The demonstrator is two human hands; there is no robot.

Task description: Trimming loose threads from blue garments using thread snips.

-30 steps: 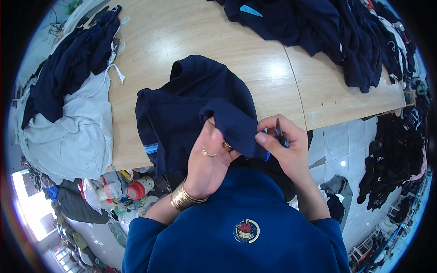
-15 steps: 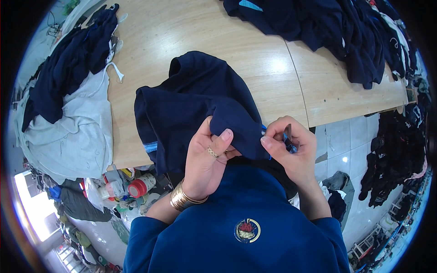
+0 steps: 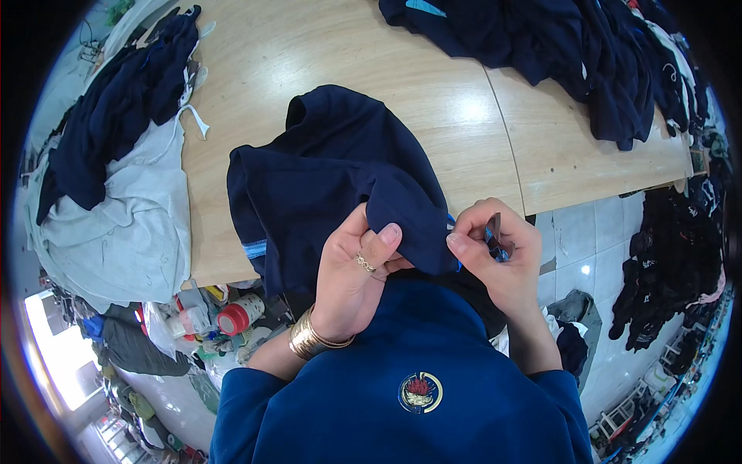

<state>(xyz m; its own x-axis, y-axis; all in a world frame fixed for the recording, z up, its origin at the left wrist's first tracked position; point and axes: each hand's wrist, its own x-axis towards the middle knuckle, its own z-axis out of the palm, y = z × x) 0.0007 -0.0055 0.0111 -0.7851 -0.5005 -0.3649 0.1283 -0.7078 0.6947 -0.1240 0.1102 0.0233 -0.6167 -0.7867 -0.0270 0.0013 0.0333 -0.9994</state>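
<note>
- The dark navy fabric garment (image 3: 332, 170) lay mid-frame, partly on the pale wooden table (image 3: 255, 62).
- Left hand (image 3: 352, 271) gripped its fold.
- Right hand (image 3: 502, 259) pinched its edge, holding a small dark-bladed tool (image 3: 493, 226).

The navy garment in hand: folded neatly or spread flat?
Neither: the garment lies rumpled, partly on the table, in loose, raised folds.

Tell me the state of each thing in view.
Wooden table: partly covered
Navy garment: rumpled, partly on table
Left hand: gripping garment
Right hand: pinching garment edge
Small bladed tool: in right hand, open or shut unclear
Pale grey cloth: draped over table edge
</note>
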